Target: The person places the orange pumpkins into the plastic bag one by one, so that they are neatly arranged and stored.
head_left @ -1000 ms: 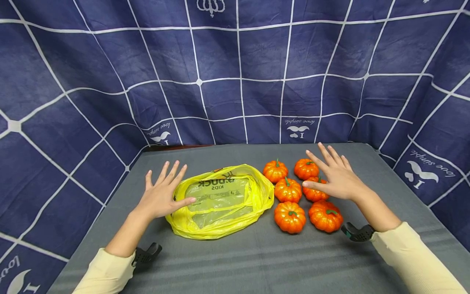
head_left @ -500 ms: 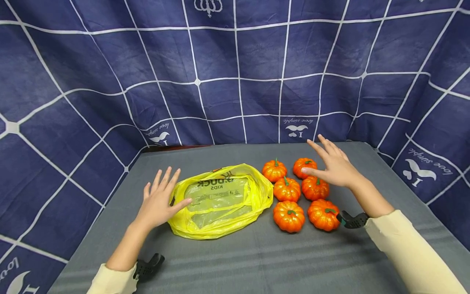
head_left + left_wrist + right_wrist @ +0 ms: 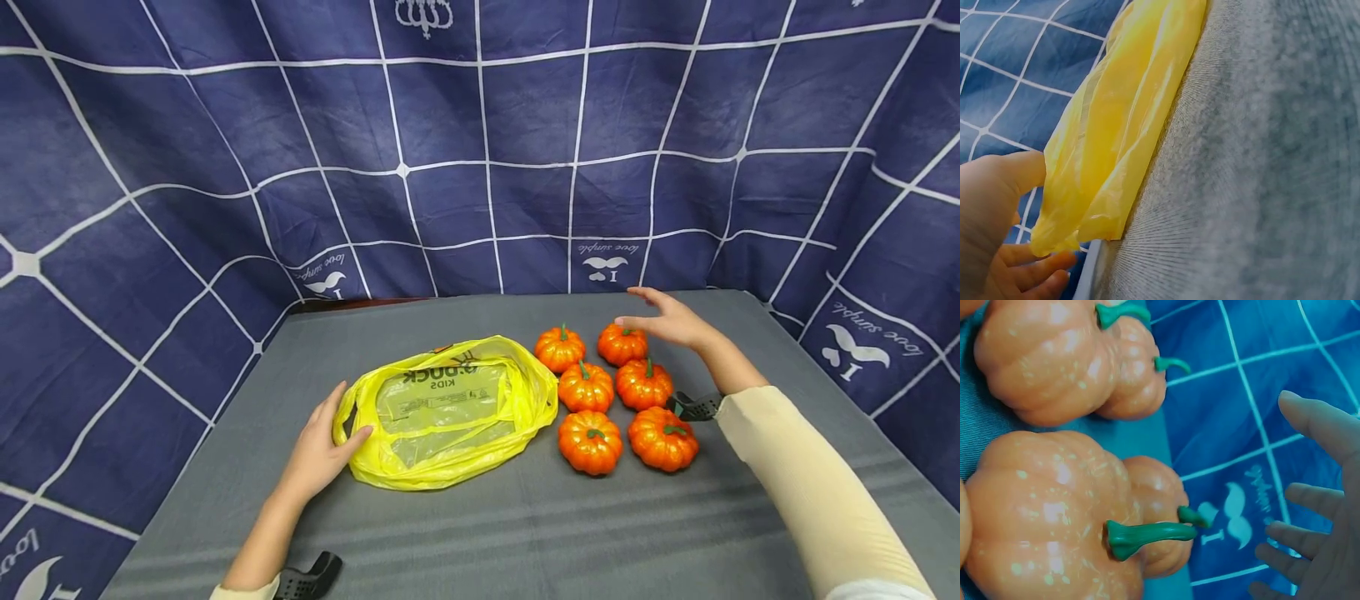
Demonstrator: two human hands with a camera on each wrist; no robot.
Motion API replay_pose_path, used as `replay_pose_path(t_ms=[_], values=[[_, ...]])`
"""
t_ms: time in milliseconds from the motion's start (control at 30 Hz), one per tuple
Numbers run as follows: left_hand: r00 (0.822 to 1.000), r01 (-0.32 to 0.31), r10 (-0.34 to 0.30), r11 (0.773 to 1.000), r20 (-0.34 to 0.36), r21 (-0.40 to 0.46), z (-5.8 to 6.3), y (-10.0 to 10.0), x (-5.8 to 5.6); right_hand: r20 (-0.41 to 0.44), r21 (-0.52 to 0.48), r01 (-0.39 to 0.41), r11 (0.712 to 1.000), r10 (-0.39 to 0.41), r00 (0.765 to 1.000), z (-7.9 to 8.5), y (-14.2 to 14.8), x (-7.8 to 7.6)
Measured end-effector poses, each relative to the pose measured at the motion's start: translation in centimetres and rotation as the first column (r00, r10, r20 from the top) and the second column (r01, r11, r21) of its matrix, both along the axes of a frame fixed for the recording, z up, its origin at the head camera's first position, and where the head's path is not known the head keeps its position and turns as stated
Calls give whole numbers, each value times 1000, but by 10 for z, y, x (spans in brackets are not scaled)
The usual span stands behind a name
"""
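Note:
A yellow plastic bag [image 3: 442,475] lies with its mouth spread open, dark lettering showing inside. My left hand [image 3: 318,454] is at the bag's left end, thumb over the rim and fingers along the outer side. In the left wrist view, the thumb [image 3: 1019,170] meets the bag's edge, with the fingers apart below it; firm contact cannot be told. My right hand [image 3: 667,321] hovers by the far-right small orange pumpkin [image 3: 621,346], fingers loosely bent, thumb overlapping it in view. The right wrist view shows a gap between that hand [image 3: 1329,519] and the pumpkins.
Several glossy orange pumpkins with green stems, such as the near-right pumpkin [image 3: 662,442], stand in two columns right of the bag. A grey cloth [image 3: 525,533] covers the table. A blue curtain [image 3: 487,167] with white lines hangs behind and at both sides.
My left hand has lowered from above the bag to its left end. The right hand has sunk towards the far-right pumpkin, its spread fingers now closer together. Bag and pumpkins stay put.

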State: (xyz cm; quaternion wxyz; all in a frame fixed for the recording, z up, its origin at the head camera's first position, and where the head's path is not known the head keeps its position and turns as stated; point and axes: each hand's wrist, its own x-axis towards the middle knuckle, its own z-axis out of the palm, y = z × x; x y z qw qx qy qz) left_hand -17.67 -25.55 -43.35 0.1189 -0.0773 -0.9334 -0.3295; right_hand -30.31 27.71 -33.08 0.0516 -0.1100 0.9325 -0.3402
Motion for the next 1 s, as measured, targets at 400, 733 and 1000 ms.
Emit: replay_pose_path(t_ms=[400, 733, 1000], values=[[999, -37, 37, 999, 10, 16, -7, -4, 2, 136, -144, 14, 990, 5, 991, -28, 13, -14], [998, -67, 66, 996, 25, 62, -11, -5, -2, 220, -140, -14, 990, 45, 975, -45, 23, -18], [998, -64, 61, 992, 31, 111, -11, -5, -2, 219, -126, -6, 992, 34, 975, -55, 27, -20]])
